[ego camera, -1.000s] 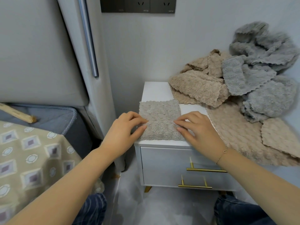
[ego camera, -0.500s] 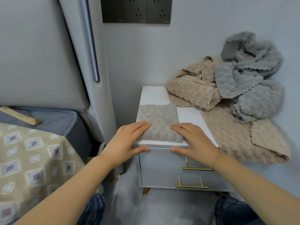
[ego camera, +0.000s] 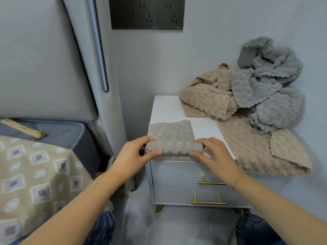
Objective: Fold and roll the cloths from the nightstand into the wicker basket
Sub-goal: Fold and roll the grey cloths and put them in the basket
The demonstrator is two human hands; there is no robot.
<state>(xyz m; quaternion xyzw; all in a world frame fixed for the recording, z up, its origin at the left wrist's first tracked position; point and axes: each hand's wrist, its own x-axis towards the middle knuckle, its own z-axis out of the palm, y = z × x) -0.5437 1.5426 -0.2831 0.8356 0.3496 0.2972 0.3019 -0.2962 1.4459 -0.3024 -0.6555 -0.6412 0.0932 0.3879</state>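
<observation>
A folded light grey-beige cloth [ego camera: 170, 134] lies at the front left of the white nightstand [ego camera: 166, 106]. Its near edge is curled up into a short roll. My left hand [ego camera: 136, 154] pinches the left end of that roll and my right hand [ego camera: 210, 154] pinches the right end, thumbs under and fingers on top. Behind and to the right sits a heap of beige cloths [ego camera: 208, 99] and grey cloths [ego camera: 269, 89], with one beige cloth [ego camera: 256, 149] spread flat over the nightstand's right side. No wicker basket is in view.
The nightstand has two drawers with gold handles [ego camera: 208, 202]. A grey padded headboard [ego camera: 44, 68] and a bed with a patterned cover [ego camera: 35, 174] stand on the left, a wooden stick [ego camera: 23, 128] lying on the mattress. Dark wall sockets [ego camera: 146, 13] are above. My knees show at the bottom.
My hands went from lying flat on the cloth to gripping its near edge, which is now curled up into the start of a roll. The view has shifted slightly.
</observation>
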